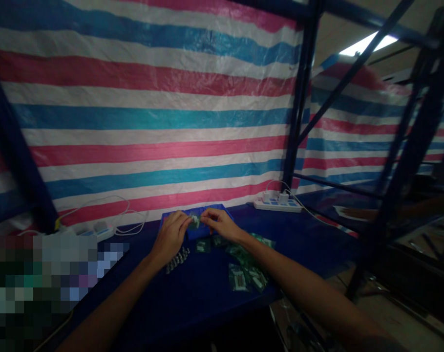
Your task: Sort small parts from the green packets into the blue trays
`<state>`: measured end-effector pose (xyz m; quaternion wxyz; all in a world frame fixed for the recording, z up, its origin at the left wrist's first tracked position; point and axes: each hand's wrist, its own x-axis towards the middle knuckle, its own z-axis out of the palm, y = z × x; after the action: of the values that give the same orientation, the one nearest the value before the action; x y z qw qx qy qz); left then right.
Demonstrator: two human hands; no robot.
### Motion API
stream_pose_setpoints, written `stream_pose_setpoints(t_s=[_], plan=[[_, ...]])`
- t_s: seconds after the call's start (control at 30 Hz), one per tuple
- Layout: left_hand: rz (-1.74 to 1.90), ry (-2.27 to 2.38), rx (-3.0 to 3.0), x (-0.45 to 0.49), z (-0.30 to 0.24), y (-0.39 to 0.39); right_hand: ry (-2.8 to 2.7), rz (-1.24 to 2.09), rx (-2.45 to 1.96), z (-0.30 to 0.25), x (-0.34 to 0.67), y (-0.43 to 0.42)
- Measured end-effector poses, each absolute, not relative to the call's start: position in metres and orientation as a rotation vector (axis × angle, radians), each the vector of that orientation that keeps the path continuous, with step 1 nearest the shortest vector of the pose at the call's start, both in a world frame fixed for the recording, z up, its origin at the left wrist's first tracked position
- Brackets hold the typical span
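Between my two hands hangs a small clear plastic bag [195,221] with whitish pieces inside. My left hand [173,231] pinches its left side, and my right hand [219,222] pinches the right side. Both hands are in front of a blue tray [227,210] at the back of the table. Just below them lies another small clear bag [202,245]. Several small metal parts [177,260] stand in rows beneath my left hand. To the right, partly behind my right forearm, is a pile of clear bags [240,277] with pale parts in them.
A white power strip [278,203] with plugs sits at the back right of the blue table [192,303]. Another power strip [102,231] with cables is at the left. Blue metal posts [298,98] and a striped tarp [163,117] stand behind.
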<state>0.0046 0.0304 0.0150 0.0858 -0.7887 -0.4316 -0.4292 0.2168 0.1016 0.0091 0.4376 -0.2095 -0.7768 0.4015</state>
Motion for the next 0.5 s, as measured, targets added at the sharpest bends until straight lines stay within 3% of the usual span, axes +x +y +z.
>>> stream_pose_setpoints(t_s=[0.2, 0.5], plan=[[-1.414, -1.341, -2.309, 0.004, 0.011, 0.029, -1.832, 1.13, -0.516, 0.011, 0.217, 0.1], [-1.24, -1.279, -2.359, 0.007, 0.02, 0.023, -1.8, 1.215, -0.513, 0.018, 0.219, 0.096]])
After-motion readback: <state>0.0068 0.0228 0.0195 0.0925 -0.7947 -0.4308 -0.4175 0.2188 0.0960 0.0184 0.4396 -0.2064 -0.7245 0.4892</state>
